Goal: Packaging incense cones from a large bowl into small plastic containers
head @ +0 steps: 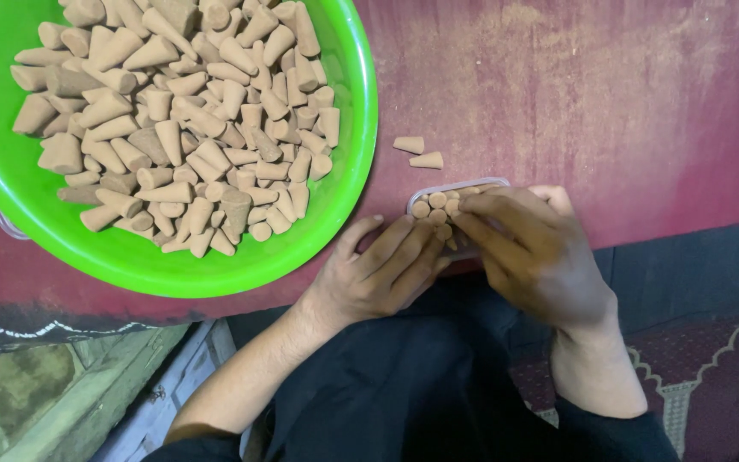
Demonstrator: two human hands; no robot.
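You are packing brown cones into the little clear box; left hand and right hand are both pressing them, so next, fill gaps gently.

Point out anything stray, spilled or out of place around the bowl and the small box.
Two loose cones lie on the red surface, outside both the green bowl and the small clear box that the left hand and right hand hold. Nothing looks broken or tipped.
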